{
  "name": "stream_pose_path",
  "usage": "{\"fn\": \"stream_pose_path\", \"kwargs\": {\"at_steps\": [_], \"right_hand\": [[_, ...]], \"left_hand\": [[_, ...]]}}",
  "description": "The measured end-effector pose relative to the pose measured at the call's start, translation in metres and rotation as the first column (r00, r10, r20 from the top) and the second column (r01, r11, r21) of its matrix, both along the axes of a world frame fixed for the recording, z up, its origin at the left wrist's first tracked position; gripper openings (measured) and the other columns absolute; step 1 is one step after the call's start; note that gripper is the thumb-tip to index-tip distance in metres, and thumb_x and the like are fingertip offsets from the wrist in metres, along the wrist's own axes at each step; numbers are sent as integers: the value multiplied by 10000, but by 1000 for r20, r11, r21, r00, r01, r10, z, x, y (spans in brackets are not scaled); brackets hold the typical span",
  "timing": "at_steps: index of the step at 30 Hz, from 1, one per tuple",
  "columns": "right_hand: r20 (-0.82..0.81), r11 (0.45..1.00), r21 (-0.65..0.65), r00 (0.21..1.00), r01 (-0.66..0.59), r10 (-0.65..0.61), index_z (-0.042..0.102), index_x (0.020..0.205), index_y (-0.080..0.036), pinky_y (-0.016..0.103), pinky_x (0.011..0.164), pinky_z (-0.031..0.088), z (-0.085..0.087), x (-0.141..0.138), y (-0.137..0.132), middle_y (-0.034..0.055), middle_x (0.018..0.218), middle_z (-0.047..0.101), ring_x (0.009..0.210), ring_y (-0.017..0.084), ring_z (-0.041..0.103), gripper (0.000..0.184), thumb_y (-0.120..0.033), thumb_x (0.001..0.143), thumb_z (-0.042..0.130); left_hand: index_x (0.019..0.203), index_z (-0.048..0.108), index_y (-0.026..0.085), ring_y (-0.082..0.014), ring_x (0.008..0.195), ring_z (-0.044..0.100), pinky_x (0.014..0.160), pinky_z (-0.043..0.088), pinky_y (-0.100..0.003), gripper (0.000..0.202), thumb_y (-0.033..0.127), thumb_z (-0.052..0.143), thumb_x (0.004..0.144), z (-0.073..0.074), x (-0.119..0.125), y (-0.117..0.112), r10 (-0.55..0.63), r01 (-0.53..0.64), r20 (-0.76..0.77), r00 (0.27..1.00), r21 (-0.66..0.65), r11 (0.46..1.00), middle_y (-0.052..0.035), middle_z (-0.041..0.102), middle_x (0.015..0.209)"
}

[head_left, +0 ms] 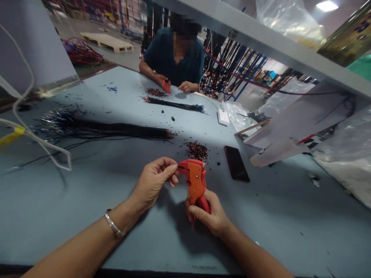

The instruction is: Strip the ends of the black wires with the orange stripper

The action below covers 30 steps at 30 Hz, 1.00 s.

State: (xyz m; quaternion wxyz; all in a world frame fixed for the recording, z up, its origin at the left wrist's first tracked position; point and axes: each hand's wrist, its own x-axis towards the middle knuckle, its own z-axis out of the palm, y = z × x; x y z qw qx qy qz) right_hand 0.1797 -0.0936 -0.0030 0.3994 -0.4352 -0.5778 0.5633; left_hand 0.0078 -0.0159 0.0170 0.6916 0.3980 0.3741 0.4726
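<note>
Two hands [213,214], one red-orange wire stripper [196,181]

Orange and red wire stripper [196,185]

We see a dark phone [237,163] lying flat on the table [278,231] and a small white box [223,117] farther back. On our left, we spot a white cord [70,159] with a yellow bit [13,135]. Across from us is a person [158,52] in a dark shirt. On the floor behind, we see a wooden pallet [116,43] near a heap of red cords [81,52]. Up high, we find a clear bag [290,21] and a bright lamp [327,6].
</note>
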Motion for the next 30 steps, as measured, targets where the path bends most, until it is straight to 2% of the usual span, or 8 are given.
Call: {"fn": "stream_pose_path", "kwargs": {"at_steps": [3, 8, 14, 30], "right_hand": [[-28, 1000, -21, 1000, -3, 2, 521, 786, -159, 222, 460, 405, 1, 0, 1, 1, 595, 538, 487, 110, 476, 276, -416, 806, 620], [-129, 993, -40, 986, -115, 109, 540, 842, -148, 261, 531, 462, 4, 1, 3, 36, 710, 561, 579, 138, 522, 319, -455, 801, 616], [-189, 992, -63, 977, -113, 99, 540, 872, -148, 275, 543, 491, 3, 2, 4, 45, 757, 560, 616, 151, 549, 299, -425, 801, 629], [3, 999, 11, 999, -44, 44, 514, 806, -166, 242, 472, 446, 2, 2, 2, 14, 623, 560, 504, 124, 505, 286, -436, 806, 610]], "left_hand": [[774, 606, 125, -69, 486, 555, 429, 430, -157, 193, 287, 707, 743, -2, 0, 0, 6, -6, -11, 1000, -2, 1000, 12, 628, 641], [783, 612, 124, -71, 477, 542, 436, 430, -157, 188, 288, 698, 750, -3, 0, -1, 3, -2, -36, 999, 27, 1000, 21, 607, 583], [777, 608, 128, -72, 486, 553, 433, 430, -158, 187, 290, 697, 751, -1, 1, -1, 11, -10, -45, 999, 28, 1000, 14, 627, 627], [777, 614, 136, -87, 490, 555, 444, 429, -182, 203, 311, 706, 730, 4, 1, -2, 4, -3, -40, 999, 14, 1000, 9, 632, 633]]}}
